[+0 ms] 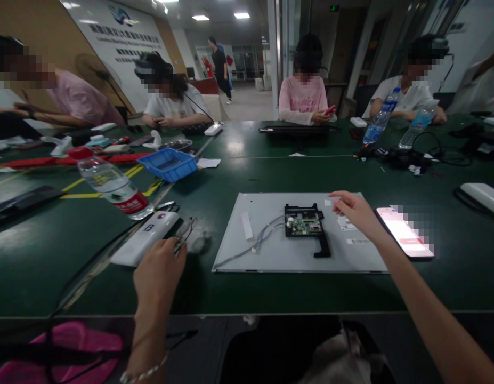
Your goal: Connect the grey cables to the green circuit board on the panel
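My left hand [162, 269] is closed in a pinch beside a white power bank-like device [147, 238] marked "B". Between its fingertips are thin wires [187, 229], whose ends are blurred. My right hand [351, 212] is over the far right part of a flat grey panel [266, 261]; its fingers are partly stretched out with nothing in them. Whether they touch the panel I cannot tell. On the panel lie a green circuit board [305, 225] in a black plastic bracket [322, 248] and a grey cable [241, 255] running toward the near left corner.
Right of the panel lies a lit phone [404, 230]. A red-capped water bottle [113, 184] leans in the view behind the white device, near a blue plastic tray [169, 164]. Across the green table [247, 290] several people sit, with a dark laptop-like slab [298, 129] and two bottles.
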